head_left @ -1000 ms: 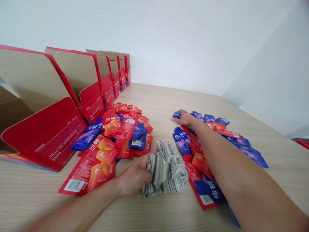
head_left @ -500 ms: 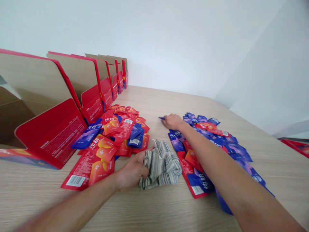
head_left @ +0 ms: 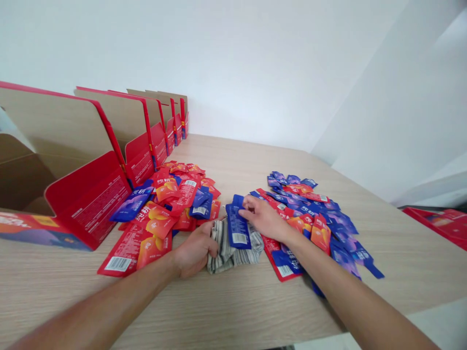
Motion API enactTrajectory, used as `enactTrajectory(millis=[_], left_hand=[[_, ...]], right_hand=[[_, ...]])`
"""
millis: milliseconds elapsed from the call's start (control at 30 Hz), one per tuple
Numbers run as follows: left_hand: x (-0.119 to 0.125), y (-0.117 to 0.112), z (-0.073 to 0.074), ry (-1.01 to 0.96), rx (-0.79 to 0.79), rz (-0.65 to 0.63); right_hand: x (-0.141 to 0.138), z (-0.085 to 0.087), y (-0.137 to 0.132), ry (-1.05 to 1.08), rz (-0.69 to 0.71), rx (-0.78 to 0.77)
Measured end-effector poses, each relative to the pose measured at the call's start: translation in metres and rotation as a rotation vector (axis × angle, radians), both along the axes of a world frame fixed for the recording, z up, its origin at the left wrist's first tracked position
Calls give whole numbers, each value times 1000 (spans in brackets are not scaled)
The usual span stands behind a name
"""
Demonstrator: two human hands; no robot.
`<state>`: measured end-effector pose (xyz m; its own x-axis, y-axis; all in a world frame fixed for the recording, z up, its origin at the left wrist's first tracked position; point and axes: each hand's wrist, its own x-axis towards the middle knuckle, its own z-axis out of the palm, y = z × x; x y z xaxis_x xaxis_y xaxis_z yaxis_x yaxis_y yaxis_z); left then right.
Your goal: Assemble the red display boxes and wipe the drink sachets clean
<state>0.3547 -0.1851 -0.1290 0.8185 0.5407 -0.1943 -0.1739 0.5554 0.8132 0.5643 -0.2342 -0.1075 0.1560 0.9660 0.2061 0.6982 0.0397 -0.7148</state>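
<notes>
My left hand (head_left: 197,248) is closed on a crumpled, grey-and-white striped cloth (head_left: 222,253) lying on the table. Above that cloth, my right hand (head_left: 264,218) pinches a blue foil packet (head_left: 239,226) by its upper right edge. The packet's printed back and white barcode face me, and it covers part of the cloth. Left of my hands spreads a pile of mostly red packets (head_left: 156,221) with some blue ones mixed in. Under and beyond my right forearm lies another pile, mostly blue packets (head_left: 335,228) with several red ones among them.
Open red cardboard boxes (head_left: 95,194) stand in a row along the left side, running back toward the white wall (head_left: 248,73). A red box or tray (head_left: 438,226) sits at the far right. All of this surrounds a pale wooden table (head_left: 233,160).
My right hand has come back toward me, bringing the blue packet over the striped cloth. My left hand keeps its hold on the cloth. The view has shifted slightly.
</notes>
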Motion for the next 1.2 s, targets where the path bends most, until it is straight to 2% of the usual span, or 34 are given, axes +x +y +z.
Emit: enactTrajectory(millis=[133,233,300,367,533,633,867,1000,1100,1200], left_hand=[[-1,0,-2,-13,-24,15],[-2,0,-3,1,-32,20],[-2,0,-2,22,-35,34],[-2,-1,-1,34,-37,36],[-2,-2,0,42,-30,53],[-3,-2,0,40,-36,58],[-4,-2,3,36,-39,60],[-4,-2,3,1,-36,31],[-4,-1,1,-8,-34,3],[-3,0,-1,-10,-52,-7]], right_hand=[[-25,-39,-7,-112,-178,127],[-40,-49,-15,-226,-203,279],[-48,-47,-22,-346,-183,379],[-54,-43,-28,-479,-157,414],[-65,-30,-41,-801,-40,392],[-74,-21,-49,-875,30,336],[-105,1,-71,-780,35,89],[-102,5,-83,-782,35,19],[-87,10,-89,-535,4,-41],[-71,10,-81,-118,-194,67]])
